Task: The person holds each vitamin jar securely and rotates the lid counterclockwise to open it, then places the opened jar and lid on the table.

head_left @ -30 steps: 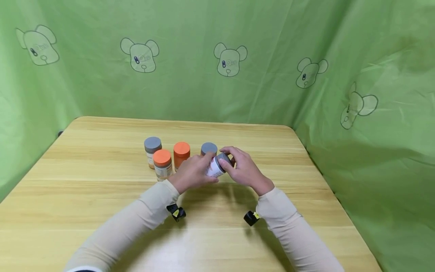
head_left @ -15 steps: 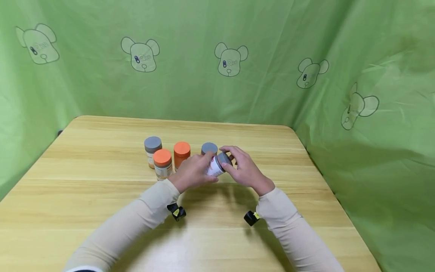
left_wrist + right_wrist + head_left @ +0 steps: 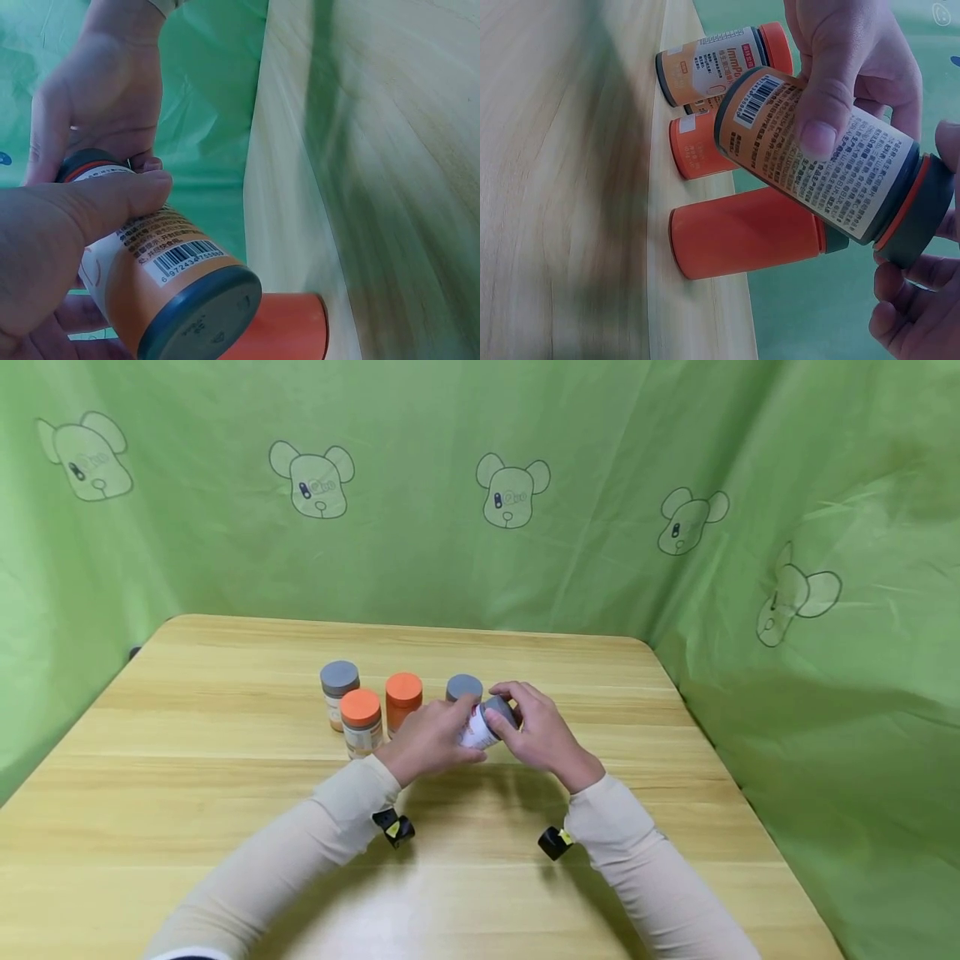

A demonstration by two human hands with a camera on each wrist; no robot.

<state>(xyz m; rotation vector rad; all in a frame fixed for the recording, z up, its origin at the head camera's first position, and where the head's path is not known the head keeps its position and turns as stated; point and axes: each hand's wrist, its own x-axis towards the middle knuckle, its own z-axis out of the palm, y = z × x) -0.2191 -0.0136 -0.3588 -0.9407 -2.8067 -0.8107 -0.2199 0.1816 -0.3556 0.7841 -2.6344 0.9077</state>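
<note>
In the head view, a bottle with a white and orange label is held tilted above the table. My left hand grips its body, thumb laid across the printed label in the right wrist view. My right hand holds the dark grey lid between thumb and fingers. A thin orange ring shows between lid and body. The bottle's dark base faces the left wrist camera, beside a barcode. Just behind the held bottle stands an orange bottle with a grey lid.
Left of my hands stand a grey-lidded bottle, an orange-lidded bottle with a pale label, and an all-orange bottle. All are upright on the wooden table. A green curtain surrounds the table's back and sides.
My right thumb and fingers have shifted slightly around the lid. The bottle stays tilted in my left hand, and the standing bottles have not moved.
</note>
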